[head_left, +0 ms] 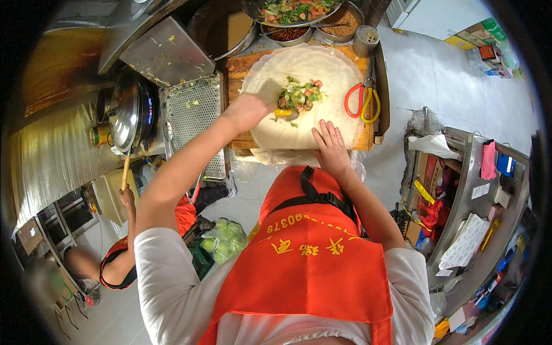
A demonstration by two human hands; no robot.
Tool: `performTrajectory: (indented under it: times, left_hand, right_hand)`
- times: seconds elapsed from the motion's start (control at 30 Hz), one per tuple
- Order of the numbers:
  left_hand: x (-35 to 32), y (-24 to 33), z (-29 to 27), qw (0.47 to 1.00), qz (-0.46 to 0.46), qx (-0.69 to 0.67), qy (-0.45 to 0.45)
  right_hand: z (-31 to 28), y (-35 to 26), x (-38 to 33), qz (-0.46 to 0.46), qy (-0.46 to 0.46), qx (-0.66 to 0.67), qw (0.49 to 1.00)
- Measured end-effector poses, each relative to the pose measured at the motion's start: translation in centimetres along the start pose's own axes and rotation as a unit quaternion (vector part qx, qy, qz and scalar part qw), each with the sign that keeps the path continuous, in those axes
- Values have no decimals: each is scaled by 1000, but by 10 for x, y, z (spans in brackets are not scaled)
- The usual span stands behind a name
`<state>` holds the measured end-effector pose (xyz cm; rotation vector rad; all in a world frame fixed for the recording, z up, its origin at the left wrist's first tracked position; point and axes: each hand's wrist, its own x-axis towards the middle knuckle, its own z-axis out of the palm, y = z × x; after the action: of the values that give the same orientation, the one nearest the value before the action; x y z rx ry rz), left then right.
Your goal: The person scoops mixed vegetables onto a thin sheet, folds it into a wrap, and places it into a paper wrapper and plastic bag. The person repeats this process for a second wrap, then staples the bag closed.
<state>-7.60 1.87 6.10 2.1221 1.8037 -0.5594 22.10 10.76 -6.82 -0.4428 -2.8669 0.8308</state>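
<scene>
A large thin flatbread lies spread over a wooden board. A heap of chopped greens and red bits sits on its middle. My left hand is at the bread's left edge, folding a flap of it up and over toward the filling. Flat on the near edge of the bread rests my right hand, fingers spread, holding nothing. I wear an orange apron.
Scissors with red and yellow handles lie at the board's right. Bowls of salad and sauces and a metal shaker stand behind. A perforated metal tray and lidded pot sit left. Another person crouches at lower left.
</scene>
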Motion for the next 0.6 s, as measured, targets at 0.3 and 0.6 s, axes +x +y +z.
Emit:
performTrajectory:
  times: [0.3, 0.6]
  left_hand:
    - [19, 9, -35, 994, 107, 14, 3]
    - [8, 8, -31, 1000, 20, 10, 15]
  right_hand:
    - [-2, 4, 1, 4, -43, -40, 998]
    - [-5, 4, 2, -9, -55, -38, 998]
